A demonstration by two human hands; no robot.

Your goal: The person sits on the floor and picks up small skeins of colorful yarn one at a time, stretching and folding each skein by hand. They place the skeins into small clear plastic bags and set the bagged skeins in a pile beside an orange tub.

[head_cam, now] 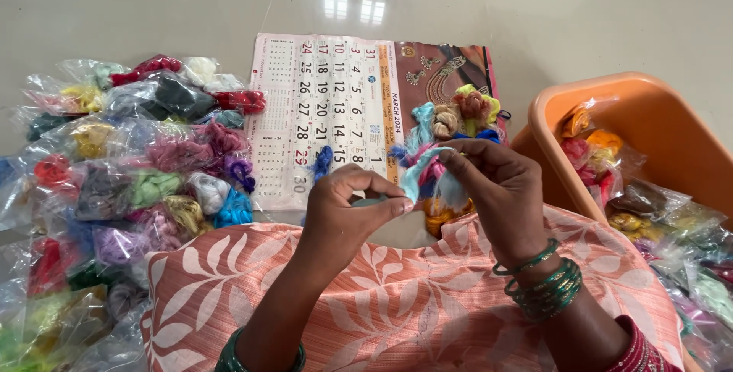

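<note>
Between the two hands, above the person's lap, a pale blue strand of thread (418,177) runs on a slant, its long axis going from lower left by the left thumb up and right into the right fingers. The left hand (347,204) is pinched narrow, thumb and forefinger closed on the lower end of that strand. The right hand (496,185) is closed around a mixed bunch of coloured threads (435,169), pink, blue and yellow, which fans out toward the left and hangs a little below the fingers. Green bangles (544,284) circle the right wrist.

Just beyond the hands, small knotted thread bundles (458,112) in tan, pink and yellow-green lie on a wall calendar (328,105) spread flat on the floor, its long axis running left to right. A small blue tuft (322,162) rests on the calendar near the left hand.

To the left a heap of clear plastic packets (130,166) holds threads of many colours. To the right stands an orange plastic tub (649,112) with more packets inside. A peach cloth with white leaf print (397,303) covers the lap.
</note>
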